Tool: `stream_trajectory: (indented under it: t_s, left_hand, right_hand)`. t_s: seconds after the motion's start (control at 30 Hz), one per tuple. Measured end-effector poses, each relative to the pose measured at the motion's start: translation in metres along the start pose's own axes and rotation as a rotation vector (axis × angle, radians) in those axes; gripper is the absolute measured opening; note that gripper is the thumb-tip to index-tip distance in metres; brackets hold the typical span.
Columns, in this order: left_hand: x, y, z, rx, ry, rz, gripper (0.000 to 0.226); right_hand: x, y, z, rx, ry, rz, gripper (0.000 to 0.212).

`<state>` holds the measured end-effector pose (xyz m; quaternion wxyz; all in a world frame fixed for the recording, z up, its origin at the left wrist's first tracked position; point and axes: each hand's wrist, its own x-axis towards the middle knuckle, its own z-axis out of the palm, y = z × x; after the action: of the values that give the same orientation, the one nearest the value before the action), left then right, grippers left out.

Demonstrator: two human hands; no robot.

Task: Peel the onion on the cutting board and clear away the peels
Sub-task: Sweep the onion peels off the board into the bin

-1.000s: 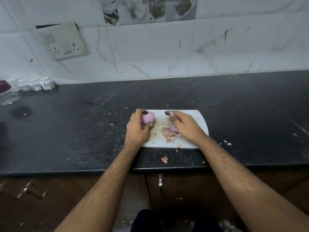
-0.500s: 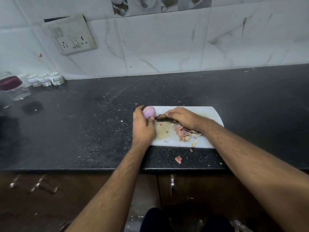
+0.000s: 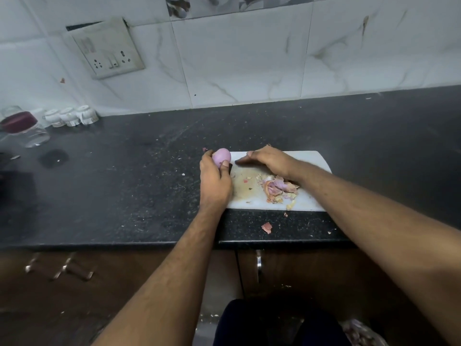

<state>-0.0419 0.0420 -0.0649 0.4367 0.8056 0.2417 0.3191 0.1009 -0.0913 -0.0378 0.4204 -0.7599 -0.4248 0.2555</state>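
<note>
Peeling stage near its end, clearing stage not yet begun. The small, rounded, pale purple onion (image 3: 220,156) sits in the left hand (image 3: 215,179), whose fingers and thumb curl round it, at the left end of the white rectangular plastic cutting board (image 3: 315,159). The onion's visible surface is smooth and glossy, with no dry brown skin to be seen; its far side is hidden by the fingers, so a remnant of skin there cannot be ruled out.

The right hand (image 3: 268,159) lies flat on the far part of the board, fingers straight and together, pointing toward the onion, holding nothing. Whether the fingertips touch the onion cannot be told.

The loose heap of pink and tan onion peels (image 3: 279,188) lies on the near right part of the board, just beside the right wrist. A single pink peel scrap (image 3: 266,227) lies off the board on the black speckled stone worktop (image 3: 124,191), near its front edge, and smaller flecks are scattered round the board.

Judged from this arrangement, the peeling is done or very nearly so. What is left is the second half of the task: gathering the heap, the stray scrap and the flecks, and removing them from board and worktop.
</note>
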Motion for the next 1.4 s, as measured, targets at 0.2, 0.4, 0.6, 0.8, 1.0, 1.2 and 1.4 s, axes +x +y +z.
stream_trajectory:
  t_s: [0.2, 0.4, 0.6, 0.8, 1.0, 1.2, 1.4]
  left_hand:
    - [0.001, -0.003, 0.001, -0.072, -0.013, -0.016, 0.052]
    - [0.0, -0.003, -0.001, -0.177, -0.015, -0.044, 0.046]
    - [0.0, -0.002, -0.002, -0.09, 0.037, -0.017, 0.043]
    - [-0.002, -0.001, 0.002, 0.034, -0.092, 0.091, 0.043]
    - [-0.004, 0.002, 0.007, 0.102, -0.181, 0.155, 0.045]
    - [-0.003, 0.0, 0.007, 0.095, -0.172, 0.152, 0.045]
    - [-0.003, -0.001, 0.007, 0.072, -0.133, 0.121, 0.044]
  right_hand:
    - [-0.013, -0.004, -0.001, 0.175, -0.137, 0.013, 0.047]
    - [-0.011, -0.006, -0.002, 0.307, -0.037, -0.057, 0.053]
    - [0.006, -0.009, 0.017, -0.205, -0.162, -0.181, 0.025]
    - [-0.013, -0.005, 0.009, -0.104, -0.22, -0.204, 0.023]
    - [-0.046, -0.006, -0.011, 0.012, -0.153, -0.087, 0.029]
    - [-0.046, 0.012, -0.018, 0.182, 0.17, 0.013, 0.033]
    - [-0.048, 0.012, 0.001, -0.045, -0.1, -0.034, 0.042]
